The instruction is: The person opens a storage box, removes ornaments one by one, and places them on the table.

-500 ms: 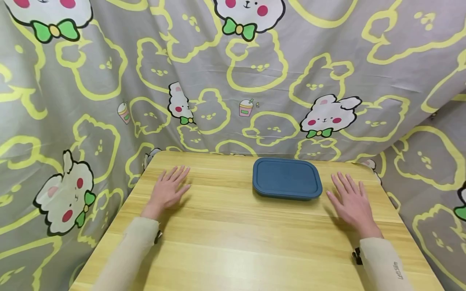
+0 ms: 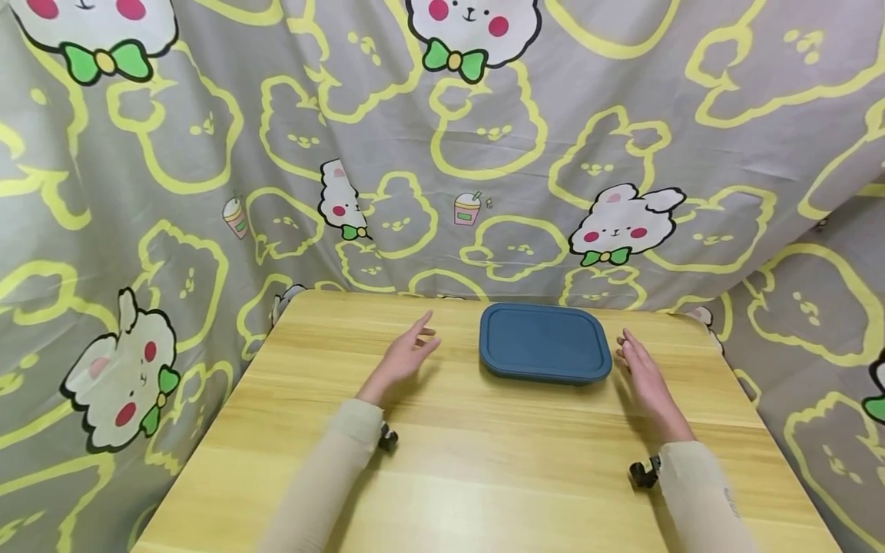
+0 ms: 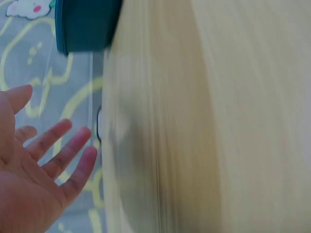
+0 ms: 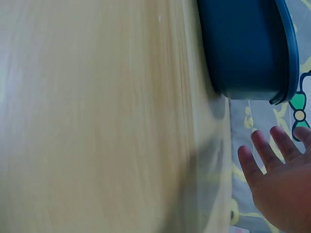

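Both hands have lifted off the table and drawn inward since half a second ago, when they lay flat and farther apart. Now the left hand [image 2: 408,355] hovers at about nine o'clock from a blue lidded container [image 2: 545,342], near it but apart, fingers straight and loosely spread, holding nothing. At three o'clock, the right hand [image 2: 639,370] stands on edge just beside the container's short side, fingers straight, also holding nothing; contact cannot be told. Palms face each other across the box, as if placed to take it from both sides. It sits toward the far middle of the wooden table [image 2: 442,476], lid on, contents hidden. Behind hangs a grey curtain [image 2: 207,153] printed with cartoon rabbits.
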Tool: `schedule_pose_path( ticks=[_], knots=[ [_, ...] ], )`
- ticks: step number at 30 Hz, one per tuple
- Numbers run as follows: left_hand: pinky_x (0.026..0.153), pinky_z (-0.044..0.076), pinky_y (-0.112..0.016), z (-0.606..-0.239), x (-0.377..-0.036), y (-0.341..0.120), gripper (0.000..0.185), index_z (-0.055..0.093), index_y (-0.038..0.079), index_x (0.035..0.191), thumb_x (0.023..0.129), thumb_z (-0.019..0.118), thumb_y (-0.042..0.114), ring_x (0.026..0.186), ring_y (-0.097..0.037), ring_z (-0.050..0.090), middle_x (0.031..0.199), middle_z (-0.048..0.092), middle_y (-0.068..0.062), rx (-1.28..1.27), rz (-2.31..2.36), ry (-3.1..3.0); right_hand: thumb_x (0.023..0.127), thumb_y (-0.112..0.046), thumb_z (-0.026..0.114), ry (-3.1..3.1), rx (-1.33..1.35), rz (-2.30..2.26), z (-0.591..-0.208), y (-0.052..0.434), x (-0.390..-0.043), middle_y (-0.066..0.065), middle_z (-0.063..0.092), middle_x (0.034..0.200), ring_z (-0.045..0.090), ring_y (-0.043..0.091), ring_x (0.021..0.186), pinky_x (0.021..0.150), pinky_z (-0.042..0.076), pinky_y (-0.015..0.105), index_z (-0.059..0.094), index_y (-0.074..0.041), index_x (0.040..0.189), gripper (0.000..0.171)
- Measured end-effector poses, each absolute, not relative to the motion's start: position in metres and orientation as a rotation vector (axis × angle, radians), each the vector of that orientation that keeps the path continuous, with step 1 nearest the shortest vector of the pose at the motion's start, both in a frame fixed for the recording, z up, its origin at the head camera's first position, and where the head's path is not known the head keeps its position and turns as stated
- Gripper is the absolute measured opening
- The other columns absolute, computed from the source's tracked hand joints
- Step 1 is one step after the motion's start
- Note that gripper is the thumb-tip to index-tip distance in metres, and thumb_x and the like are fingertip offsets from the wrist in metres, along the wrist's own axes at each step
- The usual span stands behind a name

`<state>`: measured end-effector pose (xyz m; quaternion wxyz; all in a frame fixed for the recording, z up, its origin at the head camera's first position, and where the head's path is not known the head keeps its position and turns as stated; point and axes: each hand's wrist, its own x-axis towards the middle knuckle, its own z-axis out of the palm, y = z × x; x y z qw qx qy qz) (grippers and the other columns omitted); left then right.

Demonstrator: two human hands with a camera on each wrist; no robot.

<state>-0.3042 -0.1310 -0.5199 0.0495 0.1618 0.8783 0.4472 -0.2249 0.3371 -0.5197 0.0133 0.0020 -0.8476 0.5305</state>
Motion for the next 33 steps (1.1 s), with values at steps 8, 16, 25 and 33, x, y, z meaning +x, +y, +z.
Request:
schedule_pose_path(
  ticks=[8,16,25,33],
  knots=[
    [0.09,0.06,-0.05,-0.528,-0.31,-0.088,0.068,0.023,0.022,0.167,0.108,0.056,0.032,0.107,-0.041,0.068,0.136,0.06,-0.017,0.537,1.607,2.367,0.114,-0.044,0.017,-2.532,-0.064,1.838,-0.533,0.331,-0.232,0.032,0.031,0.158,0.048,-0.016,0.103,0.097,0.046,0.015,0.008,-0.002,0.166,0.068],
    [0.092,0.058,-0.049,-0.53,-0.31,-0.062,0.065,0.026,0.021,0.166,0.109,0.055,0.034,0.109,-0.039,0.067,0.138,0.059,-0.013,0.589,1.598,2.318,0.112,-0.049,0.027,-2.536,-0.149,1.836,-0.537,0.321,-0.242,0.026,0.024,0.168,0.048,-0.009,0.118,0.088,0.039,0.003,0.017,-0.007,0.166,0.069],
    [0.091,0.058,-0.049,-0.53,-0.306,-0.052,0.062,0.034,0.018,0.163,0.108,0.058,0.029,0.109,-0.031,0.063,0.134,0.056,-0.014,0.61,1.602,2.364,0.113,-0.047,0.031,-2.553,-0.154,1.735,-0.539,0.318,-0.245,0.025,0.029,0.167,0.042,-0.007,0.116,0.084,0.04,0.003,0.027,-0.006,0.164,0.066],
    [0.09,0.058,-0.041,-0.53,-0.304,-0.048,0.061,0.037,0.013,0.161,0.107,0.06,0.026,0.115,-0.028,0.062,0.131,0.056,-0.013,0.608,1.607,2.407,0.113,-0.042,0.033,-2.521,-0.127,1.747,-0.542,0.32,-0.245,0.026,0.029,0.166,0.04,-0.016,0.108,0.084,0.041,0.001,0.029,-0.004,0.163,0.063]
  ],
)
